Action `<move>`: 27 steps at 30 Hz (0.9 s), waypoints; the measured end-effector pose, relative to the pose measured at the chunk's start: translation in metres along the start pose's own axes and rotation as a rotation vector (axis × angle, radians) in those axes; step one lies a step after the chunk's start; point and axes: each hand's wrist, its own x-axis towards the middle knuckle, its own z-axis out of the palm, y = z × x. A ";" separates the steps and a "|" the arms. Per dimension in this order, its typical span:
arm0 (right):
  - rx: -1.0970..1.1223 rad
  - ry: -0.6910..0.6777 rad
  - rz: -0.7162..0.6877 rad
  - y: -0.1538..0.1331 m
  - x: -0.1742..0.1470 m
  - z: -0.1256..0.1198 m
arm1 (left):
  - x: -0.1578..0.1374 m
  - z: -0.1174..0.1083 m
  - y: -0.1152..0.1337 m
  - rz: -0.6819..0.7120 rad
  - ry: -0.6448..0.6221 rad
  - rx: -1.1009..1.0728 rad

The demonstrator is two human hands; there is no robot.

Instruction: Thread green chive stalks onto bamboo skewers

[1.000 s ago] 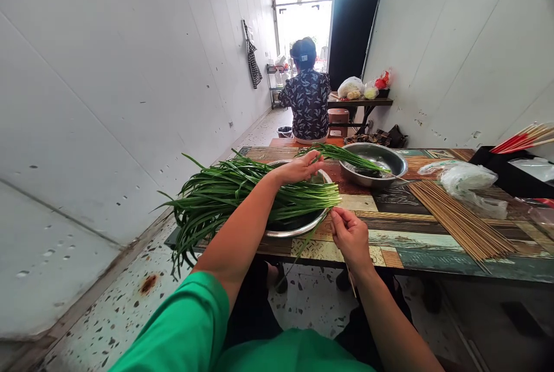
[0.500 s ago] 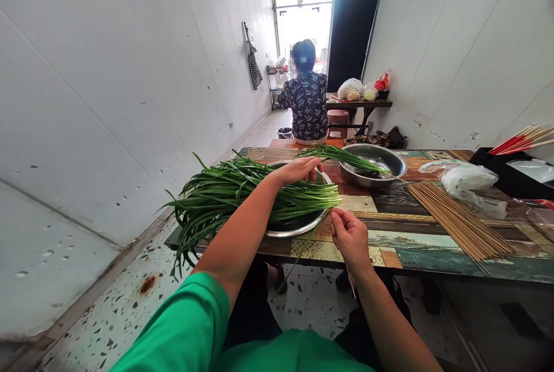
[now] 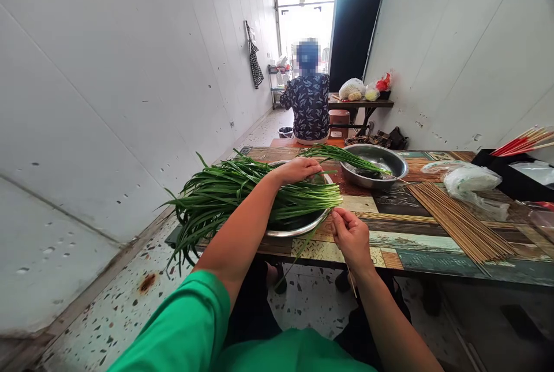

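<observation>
A large bunch of garlic chives lies across a metal basin, pale stem ends to the right and leaves hanging past the table's left edge. Over the top of the bunch reaches my left hand, its fingers pinched on a thin green chive that sticks out to the right. My right hand is closed on a thin bamboo skewer, whose lower part points down below the table edge. Its fingertips are close to the stem ends. One loose leaf droops from near these fingertips over the table's front.
A second metal basin holds chives on a skewer. Many bamboo skewers lie on the patterned table, beside a plastic bag. Red-tipped sticks stand in a black box. A person sits ahead, facing away.
My left fingers have drawn together, and a chive now shows at their tips. My right hand stays nearly still with the skewer. The view has shifted slightly.
</observation>
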 end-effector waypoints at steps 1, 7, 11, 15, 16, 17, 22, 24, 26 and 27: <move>0.009 -0.004 0.011 0.000 0.000 0.000 | 0.000 0.000 -0.001 0.008 -0.007 -0.028; 0.056 -0.019 0.051 -0.002 0.000 -0.001 | 0.000 -0.001 -0.008 0.039 0.060 -0.131; 0.054 -0.017 0.059 -0.002 -0.001 0.000 | 0.001 0.000 -0.010 0.025 0.109 -0.176; 0.049 -0.014 0.061 -0.002 -0.001 0.001 | 0.004 0.001 -0.012 0.002 0.142 -0.207; 0.045 -0.013 0.061 -0.002 -0.001 0.001 | 0.004 0.001 -0.013 -0.008 0.136 -0.204; 0.040 -0.012 0.060 -0.002 0.000 0.001 | 0.004 0.002 -0.013 -0.018 0.123 -0.198; 0.028 0.008 0.065 -0.005 0.000 0.003 | 0.003 0.001 -0.009 -0.021 0.049 -0.159; 0.026 0.006 0.065 -0.006 0.000 0.003 | 0.002 0.000 -0.007 -0.020 0.044 -0.150; 0.028 0.002 0.064 -0.004 0.001 0.003 | 0.001 0.000 -0.006 -0.029 0.046 -0.146; 0.029 0.001 0.063 -0.003 0.001 0.003 | 0.001 0.000 -0.006 -0.034 0.046 -0.143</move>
